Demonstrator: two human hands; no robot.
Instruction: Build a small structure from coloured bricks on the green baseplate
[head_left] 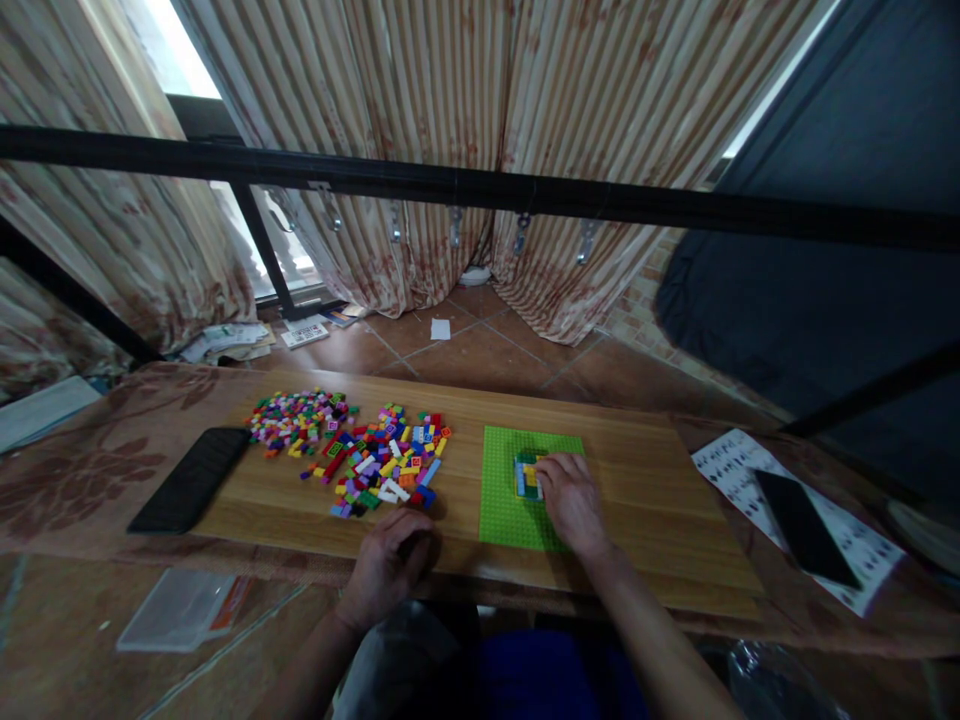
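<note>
A bright green studded baseplate [497, 500] lies on the wooden board [637, 460]. On it stands a small brick build [528, 476] in green, yellow, light blue and white. My right hand [571, 500] rests over the right side of this build with its fingers together; whatever they may hold is hidden. Beside the front edge of the board, just below a loose pile of mixed bricks [390, 465], my left hand [394, 560] is curled, and its fingertips are too dark to make out. A second heap of smaller bricks [296, 418] lies further left.
A black tablet-like object [191, 480] lies at the board's left end. On the right, a dark phone [806, 525] rests on a printed sheet [731, 460]. A black rail [450, 185] crosses beyond the board. A clear plastic lid [176, 610] is below at left.
</note>
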